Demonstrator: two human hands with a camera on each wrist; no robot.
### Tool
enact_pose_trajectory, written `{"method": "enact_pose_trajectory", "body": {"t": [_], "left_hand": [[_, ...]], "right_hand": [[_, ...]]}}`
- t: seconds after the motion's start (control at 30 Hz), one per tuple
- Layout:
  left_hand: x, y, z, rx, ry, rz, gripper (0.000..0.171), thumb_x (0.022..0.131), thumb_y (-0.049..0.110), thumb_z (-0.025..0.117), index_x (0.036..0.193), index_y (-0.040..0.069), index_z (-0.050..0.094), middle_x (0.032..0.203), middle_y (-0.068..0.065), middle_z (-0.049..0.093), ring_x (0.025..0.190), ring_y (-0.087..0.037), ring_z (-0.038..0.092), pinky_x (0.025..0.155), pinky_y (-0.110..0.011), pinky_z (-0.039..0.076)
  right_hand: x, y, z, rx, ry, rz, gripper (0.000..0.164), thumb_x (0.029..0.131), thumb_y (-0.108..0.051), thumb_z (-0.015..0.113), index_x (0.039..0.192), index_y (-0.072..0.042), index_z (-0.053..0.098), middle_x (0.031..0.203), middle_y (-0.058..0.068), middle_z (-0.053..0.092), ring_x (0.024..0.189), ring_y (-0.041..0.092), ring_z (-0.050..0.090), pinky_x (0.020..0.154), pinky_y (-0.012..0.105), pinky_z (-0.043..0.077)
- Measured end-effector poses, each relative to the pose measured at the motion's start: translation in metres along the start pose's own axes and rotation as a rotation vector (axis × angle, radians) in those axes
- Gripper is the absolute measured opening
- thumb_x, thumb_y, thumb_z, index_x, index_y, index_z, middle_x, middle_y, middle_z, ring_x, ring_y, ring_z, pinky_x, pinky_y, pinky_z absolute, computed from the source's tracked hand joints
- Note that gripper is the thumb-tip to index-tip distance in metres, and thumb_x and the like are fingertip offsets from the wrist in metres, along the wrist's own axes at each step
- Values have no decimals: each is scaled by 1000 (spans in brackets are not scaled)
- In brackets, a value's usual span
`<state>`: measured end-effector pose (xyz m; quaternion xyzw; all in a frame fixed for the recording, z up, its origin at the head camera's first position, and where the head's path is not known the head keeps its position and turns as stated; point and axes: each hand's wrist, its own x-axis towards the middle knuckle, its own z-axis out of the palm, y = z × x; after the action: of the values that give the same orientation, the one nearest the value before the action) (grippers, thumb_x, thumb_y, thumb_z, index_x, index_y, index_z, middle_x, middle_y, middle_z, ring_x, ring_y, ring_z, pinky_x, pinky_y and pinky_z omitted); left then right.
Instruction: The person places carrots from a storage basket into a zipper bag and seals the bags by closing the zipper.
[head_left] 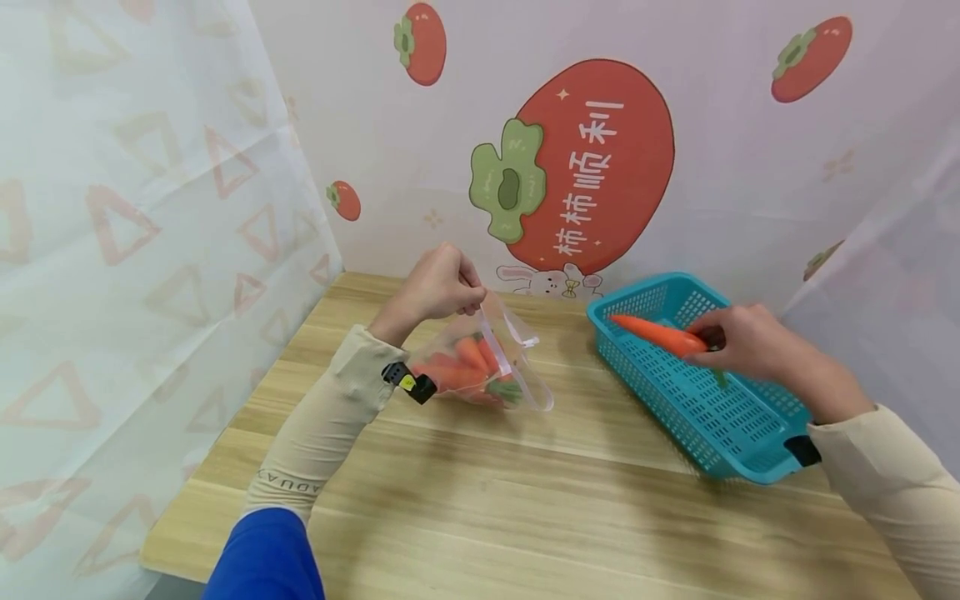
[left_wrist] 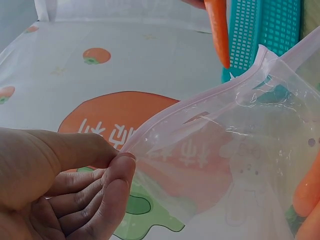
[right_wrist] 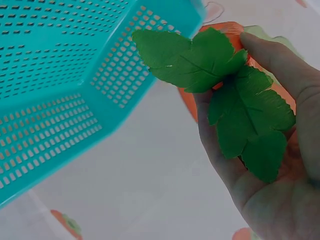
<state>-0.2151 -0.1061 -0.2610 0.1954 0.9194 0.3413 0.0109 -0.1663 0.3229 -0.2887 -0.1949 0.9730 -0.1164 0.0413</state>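
My left hand [head_left: 446,283] pinches the top edge of a clear zip bag [left_wrist: 200,145] between thumb and forefinger, and the bag's mouth gapes toward the right. Several orange carrots [head_left: 457,373] with green tops lie inside it on the table. Over the blue-green basket [head_left: 660,396], my right hand [head_left: 757,342] grips another carrot [head_left: 652,333] at its thick end, its tip pointing left toward the bag. Green leaves [right_wrist: 250,115] of this carrot show against the palm in the right wrist view. The basket's floor shows bare plastic mesh below the hand.
The wooden table [head_left: 480,517] reaches back to a wall sheet [head_left: 420,167] printed with persimmons. A second patterned sheet [head_left: 135,250] hangs along the left side. The basket stands at the table's right, angled, close to the back wall.
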Motion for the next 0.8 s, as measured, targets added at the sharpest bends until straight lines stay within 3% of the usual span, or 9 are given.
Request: {"method": "enact_pose_trajectory", "body": {"t": [0.47, 0.8], "left_hand": [[2, -3, 2, -8, -3, -12, 18, 89, 6, 66, 79, 4, 81, 67, -5, 76, 62, -12, 73, 57, -21, 53], [2, -2, 2, -5, -1, -8, 18, 89, 7, 67, 78, 5, 81, 67, -5, 76, 61, -11, 73, 56, -21, 52]], "right_hand": [[-6, -32, -4, 6, 16, -90, 33, 86, -23, 88, 113, -6, 79, 89, -4, 77, 72, 6, 61, 61, 22, 52], [-6, -54, -6, 49, -3, -153, 33, 87, -23, 88, 115, -7, 79, 95, -5, 79, 78, 3, 66, 66, 21, 56]]}}
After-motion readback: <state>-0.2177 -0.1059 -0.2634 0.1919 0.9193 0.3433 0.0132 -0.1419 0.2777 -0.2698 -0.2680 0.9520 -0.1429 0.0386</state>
